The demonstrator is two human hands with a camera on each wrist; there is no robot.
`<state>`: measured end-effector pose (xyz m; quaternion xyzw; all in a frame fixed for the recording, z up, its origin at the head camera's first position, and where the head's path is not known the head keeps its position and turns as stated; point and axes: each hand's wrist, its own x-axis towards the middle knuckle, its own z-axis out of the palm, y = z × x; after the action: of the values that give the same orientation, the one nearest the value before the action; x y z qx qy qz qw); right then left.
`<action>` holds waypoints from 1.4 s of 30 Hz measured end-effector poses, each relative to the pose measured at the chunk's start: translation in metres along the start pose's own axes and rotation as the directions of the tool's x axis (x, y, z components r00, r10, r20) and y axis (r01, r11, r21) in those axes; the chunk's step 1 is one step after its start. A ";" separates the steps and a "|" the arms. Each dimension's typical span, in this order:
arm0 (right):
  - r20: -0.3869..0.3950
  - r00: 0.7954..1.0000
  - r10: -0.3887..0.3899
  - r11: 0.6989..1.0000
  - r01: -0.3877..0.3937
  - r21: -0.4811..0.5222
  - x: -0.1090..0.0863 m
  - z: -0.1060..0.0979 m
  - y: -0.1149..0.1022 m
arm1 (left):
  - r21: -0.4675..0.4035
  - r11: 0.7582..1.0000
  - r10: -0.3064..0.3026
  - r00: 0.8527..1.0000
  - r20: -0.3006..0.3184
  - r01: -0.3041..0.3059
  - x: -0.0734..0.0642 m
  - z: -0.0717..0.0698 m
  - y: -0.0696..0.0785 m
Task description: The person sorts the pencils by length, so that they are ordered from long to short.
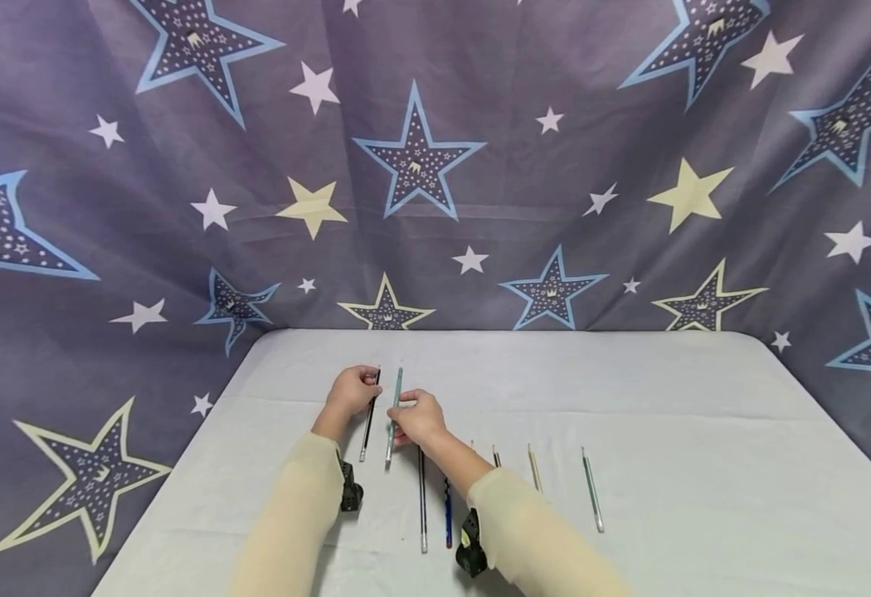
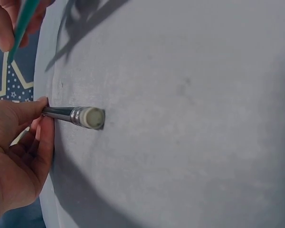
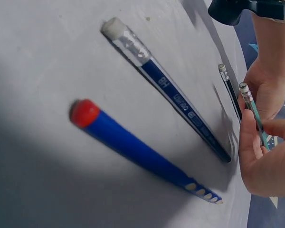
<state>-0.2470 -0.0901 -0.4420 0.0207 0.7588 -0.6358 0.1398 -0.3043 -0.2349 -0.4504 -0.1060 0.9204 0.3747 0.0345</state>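
Observation:
Toward the left of the white table, my left hand (image 1: 349, 392) pinches a black pencil (image 1: 367, 429) near its upper part. That pencil's whitish eraser (image 2: 92, 118) and metal band point toward the camera in the left wrist view. Just to the right, my right hand (image 1: 419, 417) holds a teal pencil (image 1: 398, 383) between thumb and fingers, its eraser end pointing down toward me. Nearest the right hand lie a dark blue HB pencil (image 3: 178, 102) with a white eraser and a bright blue pencil (image 3: 137, 151) with a red end and pale grip spots.
Past the right forearm, a dark pencil (image 1: 497, 456), a tan pencil (image 1: 534, 467) and a green pencil (image 1: 592, 489) lie on the white-covered table (image 1: 704, 464). The forearm partly hides some of them. A star-patterned curtain (image 1: 480, 124) hangs behind the table.

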 end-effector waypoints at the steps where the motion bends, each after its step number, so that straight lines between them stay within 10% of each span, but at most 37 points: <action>1: -0.001 1.000 0.002 1.000 -0.002 0.005 0.001 0.000 0.000 | 0.001 1.000 0.001 1.000 -0.001 -0.001 0.000 0.000 0.000; 42: -0.083 0.995 -0.060 0.972 0.039 -0.232 0.009 0.025 0.007 | -0.022 1.000 0.017 0.999 -0.032 -0.018 0.000 0.002 -0.002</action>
<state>-0.2499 -0.1142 -0.4544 0.0138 0.8330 -0.5455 0.0911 -0.3040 -0.2351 -0.4531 -0.1043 0.9176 0.3834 0.0153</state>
